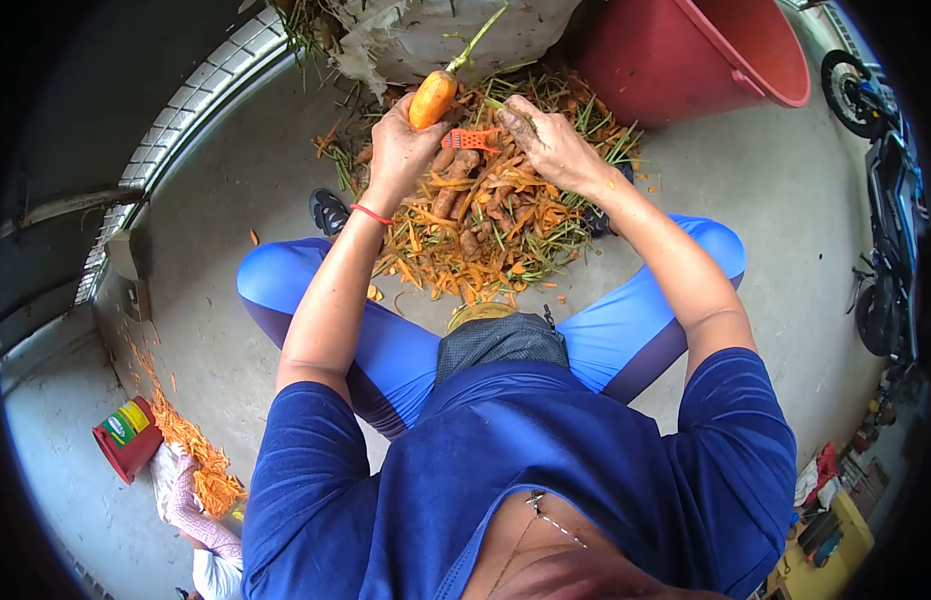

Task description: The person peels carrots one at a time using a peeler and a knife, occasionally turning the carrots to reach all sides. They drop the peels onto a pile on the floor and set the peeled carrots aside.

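An orange peeled carrot (432, 99) with a green stem stands upright in my left hand (403, 145), whose fingers wrap round its lower part. Beside that hand, an orange-red peeler (470, 139) shows above the pile; its handle end near my left fingers is partly hidden. My right hand (545, 145) is closed, with a thin green stem at its fingertips; whatever else it may hold is hidden. Below both hands lies a heap of unpeeled carrots, orange peelings (455, 215) and green stems on the grey floor.
A large red bucket (655, 65) stands behind the heap at right, beside a whitish sack (455, 45). A motorbike (890, 200) is at far right. At lower left are a small red bucket (127, 440), orange peelings (200, 460) and another person's patterned sleeve (195, 510).
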Demonstrator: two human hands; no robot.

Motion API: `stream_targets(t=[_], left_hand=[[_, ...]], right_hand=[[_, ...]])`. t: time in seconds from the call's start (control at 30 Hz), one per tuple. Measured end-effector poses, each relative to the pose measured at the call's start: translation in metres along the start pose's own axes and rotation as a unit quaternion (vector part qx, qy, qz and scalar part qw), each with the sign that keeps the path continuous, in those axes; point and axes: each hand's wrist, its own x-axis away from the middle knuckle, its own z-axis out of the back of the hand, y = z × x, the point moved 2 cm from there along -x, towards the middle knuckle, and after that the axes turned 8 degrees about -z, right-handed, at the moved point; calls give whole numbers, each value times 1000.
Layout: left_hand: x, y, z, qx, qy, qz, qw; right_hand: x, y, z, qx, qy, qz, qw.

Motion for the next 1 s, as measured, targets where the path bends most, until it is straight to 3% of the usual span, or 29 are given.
stream_targets(t=[0.07,0.4,0.47,0.53,0.67,0.77,0.83,0.87,0.9,0.97,1.0], left_hand=[[1,-2,0,-14,1,-28,1000],[2,9,-3,-93,-46,15,994],[2,8,-5,-80,-54,20,995],[2,4,-7,-82,-56,11,995],[7,7,-11,-39,-67,7,997],[18,19,-19,-10,-108,-112,988],[28,55,-31,20,-131,-150,980],[27,54,-25,75,-166,-27,983],[22,51,-20,135,-181,92,970],[15,33,-8,231,-147,164,948],[15,28,-4,331,-115,191,917]], right_hand=[[1,-2,2,4,4,18,1000],[-5,5,-1,52,11,19,998],[-3,-8,6,63,-45,-58,995],[-4,-7,6,67,-45,-60,995],[-18,30,-14,67,73,91,991],[-26,65,-33,102,-32,42,993],[-34,100,-57,227,-73,64,969],[-35,99,-57,172,-144,13,974],[-31,97,-50,171,-87,-30,981],[-39,71,-20,233,-79,92,965],[-42,61,-12,151,-66,-26,986]])
